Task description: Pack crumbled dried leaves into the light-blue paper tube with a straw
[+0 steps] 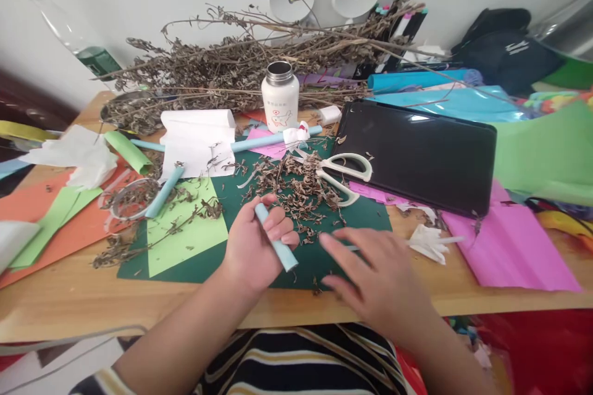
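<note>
My left hand (259, 244) is wrapped round a light blue paper tube (283, 254), palm up, over the front of the green cutting mat (185, 274). To its right my right hand (370, 265) hovers with its fingers stretched and apart, slightly blurred, holding nothing that I can see. Just beyond both hands lies a heap of dried brown leaves (296, 188). Scissors with pale handles (354, 166) rest at the heap's right side, their blades partly covered. Another light blue tube (165, 191) lies on the left, by a light green sheet (185, 253).
A white bottle without a lid (280, 99) stands behind the heap. Dried branches (222, 68) stretch across the back. A black tablet (417, 154) lies at the right, beside pink paper (514, 247). Orange paper (55, 197) and a roll of clear tape (134, 200) are on the left.
</note>
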A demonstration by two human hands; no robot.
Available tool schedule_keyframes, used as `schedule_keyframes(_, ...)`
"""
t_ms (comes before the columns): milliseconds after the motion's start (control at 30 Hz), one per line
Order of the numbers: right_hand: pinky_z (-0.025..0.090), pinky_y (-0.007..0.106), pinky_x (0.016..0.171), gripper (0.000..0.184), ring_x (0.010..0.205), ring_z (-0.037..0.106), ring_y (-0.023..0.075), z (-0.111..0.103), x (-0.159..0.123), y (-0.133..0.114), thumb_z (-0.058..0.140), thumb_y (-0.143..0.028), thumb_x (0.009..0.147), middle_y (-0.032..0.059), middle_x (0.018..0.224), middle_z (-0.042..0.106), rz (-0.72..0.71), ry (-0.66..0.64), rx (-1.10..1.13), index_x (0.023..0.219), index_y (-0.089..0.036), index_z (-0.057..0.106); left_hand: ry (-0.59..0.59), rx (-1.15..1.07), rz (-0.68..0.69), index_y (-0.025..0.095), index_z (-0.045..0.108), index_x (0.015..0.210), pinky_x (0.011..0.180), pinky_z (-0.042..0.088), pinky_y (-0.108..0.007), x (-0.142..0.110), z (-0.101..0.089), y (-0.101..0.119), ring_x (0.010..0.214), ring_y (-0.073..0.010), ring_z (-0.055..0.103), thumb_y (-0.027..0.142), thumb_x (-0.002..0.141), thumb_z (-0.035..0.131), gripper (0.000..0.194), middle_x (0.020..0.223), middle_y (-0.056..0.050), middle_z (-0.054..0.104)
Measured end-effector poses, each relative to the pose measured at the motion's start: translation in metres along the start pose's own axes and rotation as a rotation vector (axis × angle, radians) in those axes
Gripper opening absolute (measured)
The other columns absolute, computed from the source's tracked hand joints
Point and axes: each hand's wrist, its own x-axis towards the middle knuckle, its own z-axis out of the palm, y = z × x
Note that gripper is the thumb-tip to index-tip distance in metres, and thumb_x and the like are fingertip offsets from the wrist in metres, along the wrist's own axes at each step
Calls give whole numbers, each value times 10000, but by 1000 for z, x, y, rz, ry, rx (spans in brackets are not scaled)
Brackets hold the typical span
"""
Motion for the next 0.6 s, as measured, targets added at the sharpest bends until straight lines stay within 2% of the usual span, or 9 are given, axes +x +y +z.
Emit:
schedule_keyframes(67, 352, 317, 674, 352, 773, 509, 171, 1, 9, -13, 521, -309, 759, 42, 888, 590, -102, 41, 181, 1099, -227, 480, 43, -31, 11, 163, 409, 686, 389, 269, -159, 0, 2, -7, 357, -56, 230, 307, 859, 233, 286, 455, 76, 168)
schedule_keyframes(167, 385, 284, 636, 241, 716, 515, 146, 6, 22, -23, 511, -219, 771, 25, 756, 597, -129, 177, 293, 1009, -185, 524, 67, -16, 33, 154, 418, 706, 412, 321, -172, -3, 5, -15, 380, -58, 291, 366, 867, 214, 335, 473, 68, 213)
schedule_keyframes(267, 412, 289, 642, 195, 737, 521, 152, 8, 28, -22, 531, -236, 761, 44, 778, 610, -142, 238, 345, 934, -146, 545, 51, 70, 32, 152, 462, 792, 500, 403, -201, -6, 2, -15, 468, -74, 429, 369, 870, 221, 334, 528, 40, 365)
schedule_keyframes(333, 426, 292, 641, 202, 735, 525, 150, 6, 29, -19, 542, -236, 753, 53, 782, 614, -143, 257, 384, 927, -133, 542, 30, 188, 27, 146, 497, 878, 582, 446, -247, -7, -3, -12, 600, -115, 527, 374, 869, 237, 347, 654, -11, 505)
schedule_keyframes(400, 438, 291, 632, 195, 716, 528, 146, 4, 30, -17, 544, -214, 748, 59, 762, 617, -141, 289, 417, 920, -122, 542, 12, 327, 77, 139, 516, 950, 668, 460, -298, -8, -12, -8, 757, -167, 563, 371, 864, 270, 348, 845, -70, 572)
schedule_keyframes(467, 445, 286, 613, 179, 683, 527, 140, 2, 31, -16, 544, -196, 744, 64, 731, 618, -144, 327, 439, 902, -110, 547, -1, 470, 242, 162, 545, 937, 715, 458, -310, -9, -23, -2, 858, -184, 547, 316, 843, 365, 255, 980, -69, 561)
schedule_keyframes(533, 448, 278, 586, 167, 643, 522, 134, 1, 33, -17, 544, -200, 744, 64, 697, 618, -144, 354, 452, 879, -101, 554, -4, 633, 489, 158, 585, 747, 710, 458, -279, -10, -36, 7, 892, -174, 523, 239, 799, 465, 154, 1063, -39, 525)
schedule_keyframes(600, 445, 271, 557, 165, 604, 515, 128, 1, 35, -18, 543, -214, 748, 59, 662, 618, -136, 372, 454, 865, -99, 560, 10, 760, 685, 158, 568, 613, 750, 447, -296, -12, -48, 17, 939, -184, 495, 250, 799, 475, 228, 1079, -17, 510)
